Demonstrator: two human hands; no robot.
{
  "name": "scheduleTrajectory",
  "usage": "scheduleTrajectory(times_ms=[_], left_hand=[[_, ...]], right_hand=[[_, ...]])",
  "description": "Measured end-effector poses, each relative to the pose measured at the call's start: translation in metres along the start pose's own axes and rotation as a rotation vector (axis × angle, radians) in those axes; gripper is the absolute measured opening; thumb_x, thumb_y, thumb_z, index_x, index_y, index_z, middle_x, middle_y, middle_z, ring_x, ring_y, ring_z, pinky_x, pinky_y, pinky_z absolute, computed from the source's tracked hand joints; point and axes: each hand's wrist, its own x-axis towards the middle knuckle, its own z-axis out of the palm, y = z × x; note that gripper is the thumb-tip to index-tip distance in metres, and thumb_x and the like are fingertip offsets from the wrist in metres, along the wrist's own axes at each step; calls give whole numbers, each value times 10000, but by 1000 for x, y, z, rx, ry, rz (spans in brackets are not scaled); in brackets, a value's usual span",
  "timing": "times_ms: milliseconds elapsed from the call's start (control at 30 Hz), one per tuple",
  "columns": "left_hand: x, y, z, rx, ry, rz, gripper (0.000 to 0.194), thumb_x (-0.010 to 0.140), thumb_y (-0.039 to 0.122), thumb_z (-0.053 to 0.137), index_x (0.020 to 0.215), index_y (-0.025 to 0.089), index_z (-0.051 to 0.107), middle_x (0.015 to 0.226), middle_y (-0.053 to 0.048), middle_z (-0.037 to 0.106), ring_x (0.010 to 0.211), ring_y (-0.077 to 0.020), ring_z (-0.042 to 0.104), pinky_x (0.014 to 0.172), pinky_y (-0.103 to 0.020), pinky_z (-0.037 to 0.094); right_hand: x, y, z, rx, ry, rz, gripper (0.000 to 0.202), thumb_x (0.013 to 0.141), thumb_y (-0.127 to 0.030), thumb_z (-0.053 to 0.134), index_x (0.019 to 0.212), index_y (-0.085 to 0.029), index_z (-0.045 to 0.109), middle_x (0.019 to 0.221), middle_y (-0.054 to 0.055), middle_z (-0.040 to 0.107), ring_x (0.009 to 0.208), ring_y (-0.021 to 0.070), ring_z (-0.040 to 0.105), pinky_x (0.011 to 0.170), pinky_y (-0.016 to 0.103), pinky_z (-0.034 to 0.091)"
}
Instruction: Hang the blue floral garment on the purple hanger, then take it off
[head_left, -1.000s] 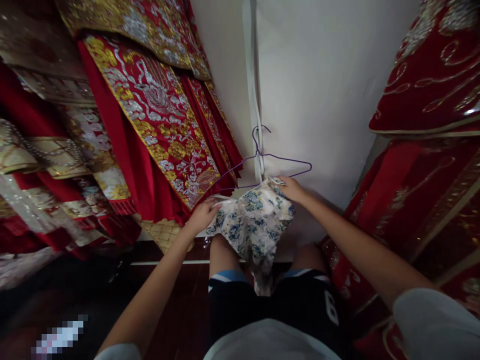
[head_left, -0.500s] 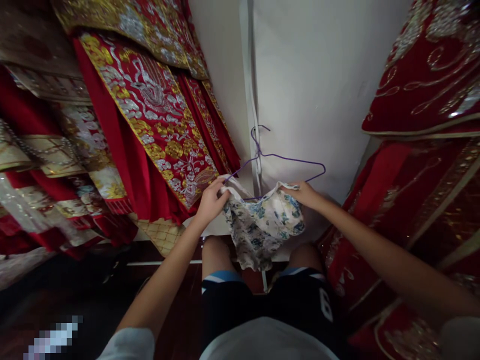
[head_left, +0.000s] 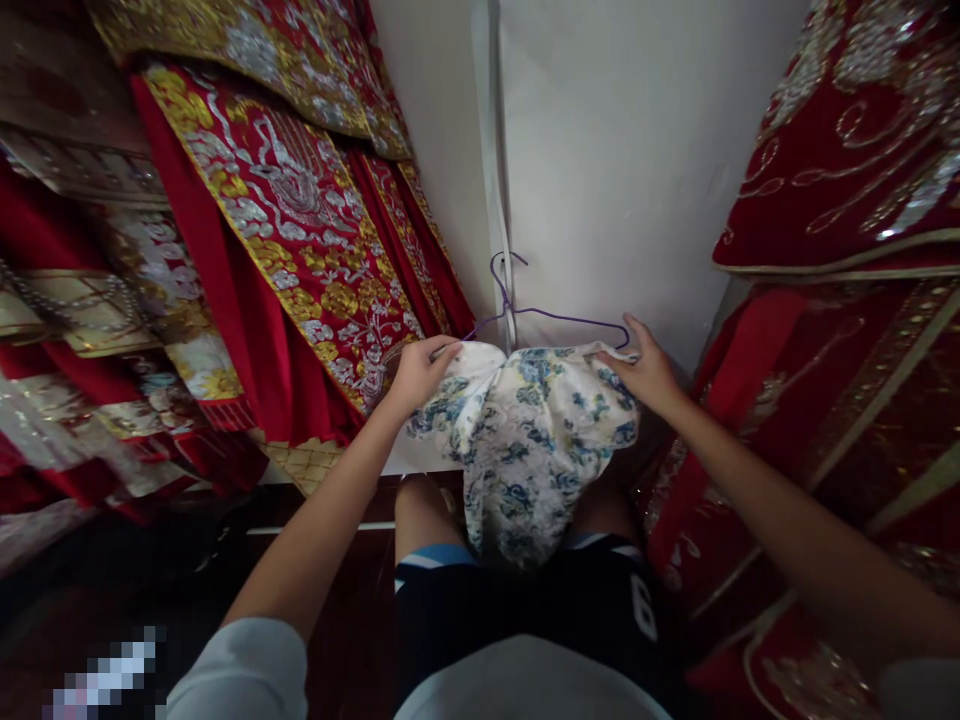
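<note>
A white garment with a blue floral print [head_left: 532, 440] hangs spread between my hands, partly over a purple wire hanger [head_left: 559, 316]. My left hand [head_left: 424, 375] is closed on the garment's upper left edge. At its upper right edge, my right hand [head_left: 646, 368] pinches the cloth beside the hanger's right end, with one finger raised. The hanger's hook is against a pale strap on the white wall. Cloth and fingers hide the hanger's lower bar and left end.
Red costumes with gold and silver embroidery [head_left: 300, 210] hang at the left. More dark red beaded garments [head_left: 847, 170] hang on the right. A white wall [head_left: 615, 150] stands ahead, with a pale vertical strap [head_left: 489, 130]. My legs are below the garment.
The garment has been raised and spread over more of the hanger, its front now fanned out. My left hand moved slightly up and left; my right hand moved right, a finger now lifted.
</note>
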Motion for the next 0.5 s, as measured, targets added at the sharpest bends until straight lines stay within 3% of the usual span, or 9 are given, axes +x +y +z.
scheduleTrajectory(times_ms=[67, 133, 267, 367, 500], left_hand=[[3, 0, -4, -85, -42, -49, 339, 853, 427, 598, 908, 127, 745, 890, -65, 740, 790, -191, 644, 734, -265, 475], [6, -2, -10, -212, -101, -136, 337, 808, 441, 654, 886, 128, 752, 849, -59, 735, 735, -173, 626, 676, -254, 464], [7, -12, -29, -548, -184, -432, 316, 690, 367, 772, 903, 135, 755, 806, -55, 733, 672, -150, 617, 622, -237, 465], [3, -22, -39, -835, -161, -608, 350, 640, 284, 760, 952, 126, 747, 845, -75, 741, 740, -196, 666, 681, -275, 518], [-2, -37, -37, -1080, -35, -653, 376, 704, 303, 636, 1023, 121, 715, 944, -94, 734, 887, -271, 685, 799, -383, 549]], right_hand=[[18, 12, -7, -18, -62, -12, 555, 720, -500, 682, 1174, -182, 643, 1048, 107, 704, 925, 268, 651, 810, 375, 498], [32, 18, -13, -39, -127, 21, 441, 736, -529, 645, 987, -171, 706, 930, 95, 717, 848, 259, 650, 756, 364, 497], [38, 9, -25, -75, -212, 84, 488, 741, -630, 593, 812, -165, 726, 632, 25, 647, 579, 187, 562, 568, 297, 425], [33, -12, -32, -135, -377, 8, 537, 755, -689, 555, 670, -180, 704, 539, -3, 579, 525, 156, 502, 514, 270, 359], [33, -40, -40, -210, -471, -17, 578, 727, -736, 570, 545, -193, 647, 462, -18, 504, 499, 148, 475, 481, 263, 318]])
